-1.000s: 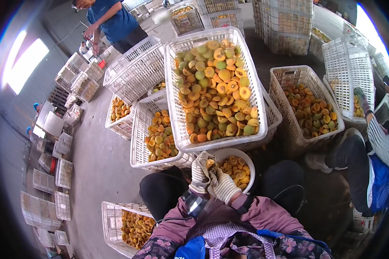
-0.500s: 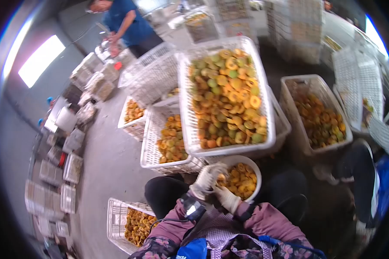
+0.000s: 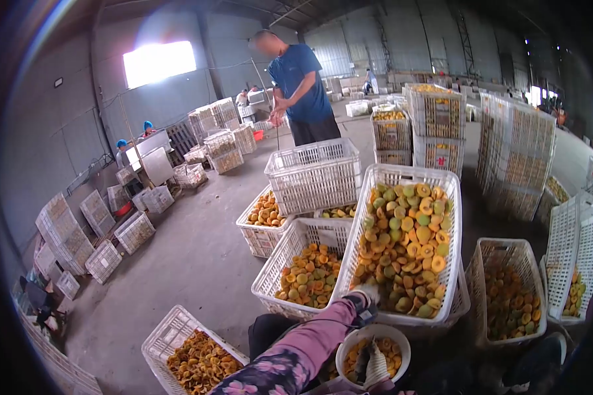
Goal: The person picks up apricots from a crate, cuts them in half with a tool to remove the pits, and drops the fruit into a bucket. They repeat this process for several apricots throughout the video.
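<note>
My left hand, in a pale glove, reaches to the near left corner of the large white crate of halved orange and green fruit. Its fingers are blurred against the fruit, and their grip cannot be made out. Below, my right hand, also gloved, is over the white bowl of orange fruit pieces. Its fingers are hard to make out beside a dark shape. A dark device with a cable is on my left wrist.
Crates of fruit stand left and right of the large crate. Another crate holds orange pieces at lower left. A person in a blue shirt stands behind an upper crate. Stacked crates rise at the right.
The view has tilted up and shows more of the hall. My left hand has left my right hand at the bowl and reached forward to the large crate.
</note>
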{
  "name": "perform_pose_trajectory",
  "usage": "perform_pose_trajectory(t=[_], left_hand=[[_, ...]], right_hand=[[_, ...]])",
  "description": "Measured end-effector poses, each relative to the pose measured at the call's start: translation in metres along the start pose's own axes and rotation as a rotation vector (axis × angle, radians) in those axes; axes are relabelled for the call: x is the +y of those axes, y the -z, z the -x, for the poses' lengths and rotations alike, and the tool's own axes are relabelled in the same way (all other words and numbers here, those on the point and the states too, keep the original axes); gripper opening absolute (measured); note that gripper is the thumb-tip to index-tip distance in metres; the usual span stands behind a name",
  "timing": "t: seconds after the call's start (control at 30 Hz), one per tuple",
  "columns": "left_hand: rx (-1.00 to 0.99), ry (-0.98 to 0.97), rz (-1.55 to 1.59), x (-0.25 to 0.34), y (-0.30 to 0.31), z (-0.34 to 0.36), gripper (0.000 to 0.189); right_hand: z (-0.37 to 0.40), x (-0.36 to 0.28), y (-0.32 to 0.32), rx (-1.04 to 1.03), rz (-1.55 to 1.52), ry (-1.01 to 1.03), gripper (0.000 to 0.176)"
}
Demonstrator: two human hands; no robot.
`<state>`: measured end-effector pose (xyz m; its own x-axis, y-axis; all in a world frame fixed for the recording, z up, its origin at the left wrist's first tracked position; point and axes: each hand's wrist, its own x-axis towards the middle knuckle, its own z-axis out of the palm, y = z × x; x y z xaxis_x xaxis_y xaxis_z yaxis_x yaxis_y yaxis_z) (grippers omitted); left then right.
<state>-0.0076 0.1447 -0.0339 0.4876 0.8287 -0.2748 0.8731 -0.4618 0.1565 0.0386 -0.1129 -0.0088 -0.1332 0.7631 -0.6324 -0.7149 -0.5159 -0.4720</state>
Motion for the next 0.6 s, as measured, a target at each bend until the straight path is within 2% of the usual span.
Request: perform_pose_trajectory(t=[0.03, 0.07, 0.4, 0.47, 0.53, 0.57, 0.6], left_hand=[[-0.234, -0.063, -0.08, -0.004, -0.005, 0.003, 0.033], [-0.351, -0.139, -0.099, 0.009, 0.027, 0.021, 0.04], [-0.304, -0.065, -0.069, 0.014, 0.034, 0.029, 0.052], [-0.293, -0.037, 0.042, 0.014, 0.038, 0.038, 0.056], [-0.367, -0.176, -0.08, 0.014, 0.045, 0.044, 0.056], [-0.26, -0.231, -0.085, 0.004, 0.023, 0.028, 0.041], [-0.257, -0.237, -0.083, 0.008, 0.027, 0.031, 0.041]], right_hand=[[0.037, -0.014, -0.026, -0.049, -0.088, -0.027, 0.037], [0.057, -0.021, -0.043, -0.097, -0.175, -0.053, 0.033], [0.01, 0.006, -0.013, 0.014, -0.119, 0.022, 0.03], [0.009, 0.008, -0.01, 0.022, -0.101, 0.042, 0.03], [0.01, 0.01, -0.007, 0.03, -0.085, 0.059, 0.03], [0.01, 0.01, -0.006, 0.032, -0.07, 0.069, 0.03], [0.01, 0.011, -0.004, 0.034, -0.055, 0.078, 0.03]])
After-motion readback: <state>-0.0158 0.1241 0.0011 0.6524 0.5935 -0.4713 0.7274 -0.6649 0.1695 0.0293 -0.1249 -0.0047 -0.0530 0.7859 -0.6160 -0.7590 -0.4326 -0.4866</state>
